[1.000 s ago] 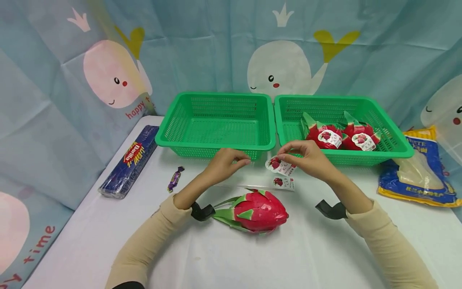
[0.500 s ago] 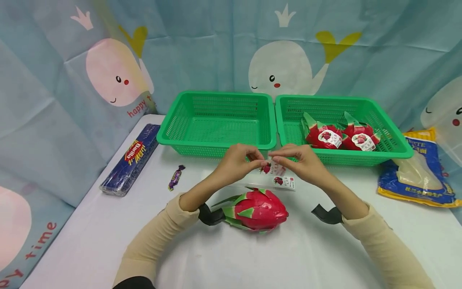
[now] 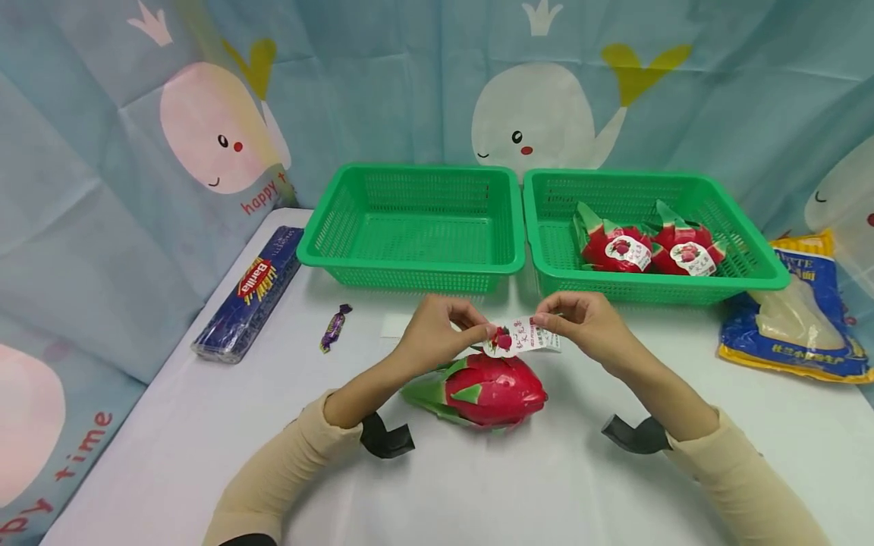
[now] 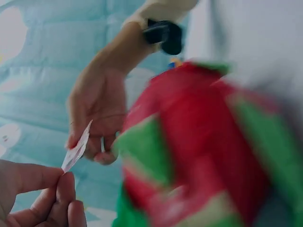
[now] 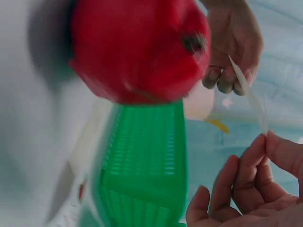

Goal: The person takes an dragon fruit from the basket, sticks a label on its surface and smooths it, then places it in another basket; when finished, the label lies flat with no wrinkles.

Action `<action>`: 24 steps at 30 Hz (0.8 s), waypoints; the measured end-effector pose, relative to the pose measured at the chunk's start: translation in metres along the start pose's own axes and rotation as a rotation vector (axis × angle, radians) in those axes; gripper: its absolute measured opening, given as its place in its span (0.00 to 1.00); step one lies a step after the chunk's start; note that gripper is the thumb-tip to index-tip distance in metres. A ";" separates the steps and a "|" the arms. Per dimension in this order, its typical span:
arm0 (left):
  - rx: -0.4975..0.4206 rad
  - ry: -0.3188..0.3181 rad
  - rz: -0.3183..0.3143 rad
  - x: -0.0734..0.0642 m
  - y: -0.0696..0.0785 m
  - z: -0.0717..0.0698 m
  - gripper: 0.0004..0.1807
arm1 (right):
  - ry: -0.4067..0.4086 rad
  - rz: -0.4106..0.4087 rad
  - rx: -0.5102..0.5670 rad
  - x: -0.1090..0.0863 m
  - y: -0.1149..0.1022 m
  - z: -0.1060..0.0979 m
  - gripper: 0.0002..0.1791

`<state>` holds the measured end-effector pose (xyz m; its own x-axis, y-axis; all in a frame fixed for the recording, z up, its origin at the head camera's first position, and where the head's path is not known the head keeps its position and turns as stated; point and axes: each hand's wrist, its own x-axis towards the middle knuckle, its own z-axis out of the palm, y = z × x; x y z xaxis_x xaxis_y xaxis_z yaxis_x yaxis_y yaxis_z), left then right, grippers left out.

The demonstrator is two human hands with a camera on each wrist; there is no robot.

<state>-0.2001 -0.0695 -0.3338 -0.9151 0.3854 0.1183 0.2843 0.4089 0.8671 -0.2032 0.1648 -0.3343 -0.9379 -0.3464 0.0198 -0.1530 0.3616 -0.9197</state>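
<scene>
A white sticker (image 3: 517, 337) with a red dragon fruit picture and red characters is stretched between both hands. My left hand (image 3: 437, 335) pinches its left end between thumb and fingers. At the opposite end, my right hand (image 3: 589, 327) pinches its edge. The left wrist view shows the sticker (image 4: 77, 150) edge-on, raised off the table. Directly beneath it in the head view lies a red dragon fruit (image 3: 497, 390) with green leaves pointing left, and the sticker's lower edge overlaps the top of the fruit. A pale backing strip (image 3: 396, 325) lies behind, mostly hidden by the left hand and sticker.
A green basket (image 3: 410, 269) stands behind; another basket (image 3: 655, 292) to its right holds two labelled dragon fruits (image 3: 617, 249). On the left are a blue Barilla pasta pack (image 3: 249, 296) and a purple wrapped candy (image 3: 335, 328). A blue-yellow bag (image 3: 795, 326) lies at right.
The left hand has come across and taken the sticker's left end, which only the right hand held at first. Both hands have then brought the sticker nearer, over the dragon fruit's far side.
</scene>
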 end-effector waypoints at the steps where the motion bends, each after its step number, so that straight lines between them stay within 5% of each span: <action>1: -0.005 -0.006 -0.003 -0.005 -0.001 0.002 0.05 | -0.032 0.015 0.023 -0.001 0.001 0.000 0.11; 11: 0.067 0.048 0.059 -0.043 -0.006 0.026 0.08 | -0.278 0.027 0.047 -0.009 0.014 0.006 0.10; 19: 0.188 0.102 0.070 -0.047 -0.012 0.035 0.13 | -0.346 0.006 0.051 0.001 0.030 0.009 0.10; 24: 0.224 0.079 0.056 -0.045 -0.011 0.035 0.12 | -0.378 0.008 0.121 0.004 0.038 0.013 0.08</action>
<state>-0.1518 -0.0626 -0.3655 -0.9132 0.3503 0.2081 0.3834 0.5658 0.7300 -0.2083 0.1660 -0.3739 -0.7546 -0.6465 -0.1123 -0.0872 0.2684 -0.9593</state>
